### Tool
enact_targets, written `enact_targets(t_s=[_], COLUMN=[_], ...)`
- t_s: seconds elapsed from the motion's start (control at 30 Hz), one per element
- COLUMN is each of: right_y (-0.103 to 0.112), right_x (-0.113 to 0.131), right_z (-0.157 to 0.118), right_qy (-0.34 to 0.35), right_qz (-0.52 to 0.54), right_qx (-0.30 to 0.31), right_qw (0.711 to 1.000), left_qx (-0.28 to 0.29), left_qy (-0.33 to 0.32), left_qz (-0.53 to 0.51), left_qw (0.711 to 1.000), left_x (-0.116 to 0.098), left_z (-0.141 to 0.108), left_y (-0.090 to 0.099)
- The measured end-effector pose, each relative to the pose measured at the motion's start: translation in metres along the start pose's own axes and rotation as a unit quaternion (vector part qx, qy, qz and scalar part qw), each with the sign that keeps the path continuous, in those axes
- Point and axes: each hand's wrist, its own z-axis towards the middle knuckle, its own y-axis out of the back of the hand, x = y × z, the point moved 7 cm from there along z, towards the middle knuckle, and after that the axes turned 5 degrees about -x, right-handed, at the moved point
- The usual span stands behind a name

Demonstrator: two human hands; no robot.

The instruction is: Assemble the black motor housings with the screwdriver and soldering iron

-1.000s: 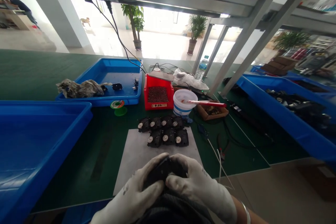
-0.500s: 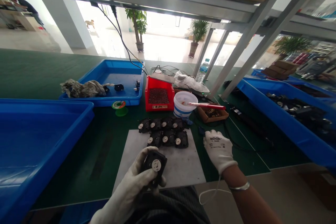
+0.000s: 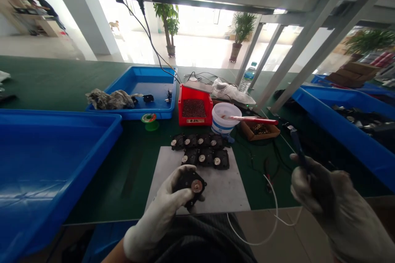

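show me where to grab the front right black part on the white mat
Pinch the black housing by its right and near edges, coming from the front right: it lies flat, round metal hub up, with the neighbouring part close on its left and the back row close behind.

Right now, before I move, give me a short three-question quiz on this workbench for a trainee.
1. Which hand is holding the round black part with the copper-coloured centre?
2. True or false: the red crate of dark granules stands inside the blue tray.
3. How many black parts lie in the two rows at the far edge of the white mat?

Key:
1. The left hand.
2. False: it stands beside the tray.
3. Seven.
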Motion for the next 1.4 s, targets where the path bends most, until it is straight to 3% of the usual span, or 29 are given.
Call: enact_targets(t_s=[0.17, 0.27, 0.4, 0.57, 0.67, 0.73, 0.9, 0.97, 1.17, 1.4], right_y=[-0.027, -0.043, -0.066, -0.097, -0.111, -0.123, -0.157, -0.162, -0.167, -0.168], right_x=[-0.036, -0.048, -0.042, -0.033, -0.041, -0.045, -0.034, -0.029, -0.019, -0.014], right_z=[-0.027, -0.033, -0.030, -0.027, -0.029, -0.031, -0.039, -0.041, -0.045, -0.045], right_qy=[-0.058, -0.073, -0.080, -0.070, -0.018, 0.043, 0.264, 0.302, 0.354, 0.391], right_qz=[0.061, 0.070, 0.067, 0.091, -0.022, -0.140, -0.370, -0.389, -0.390, -0.340], right_qx=[0.064, 0.104, 0.138, 0.137, 0.113, 0.111, 0.125, 0.119, 0.122, 0.102], right_qw=[0.994, 0.989, 0.985, 0.984, 0.993, 0.983, 0.882, 0.862, 0.841, 0.849], left_qx=[0.025, 0.012, -0.018, -0.031, -0.029, -0.024, -0.028, -0.028, -0.024, -0.022], left_qy=[0.000, -0.039, -0.083, -0.064, -0.069, -0.074, -0.081, -0.088, -0.084, -0.083], left_qz=[-0.008, 0.056, 0.126, 0.132, 0.138, 0.146, 0.186, 0.214, 0.241, 0.250], left_qw=[1.000, 0.998, 0.988, 0.989, 0.988, 0.986, 0.979, 0.973, 0.967, 0.964], left_x=[0.008, 0.003, -0.005, 0.001, -0.002, -0.007, -0.011, -0.011, -0.010, -0.011], left_z=[-0.002, -0.004, -0.005, -0.005, -0.008, -0.011, -0.013, -0.012, -0.009, -0.009], left_y=[-0.005, -0.003, 0.002, 0.006, 0.005, 0.004, 0.007, 0.008, 0.010, 0.009])
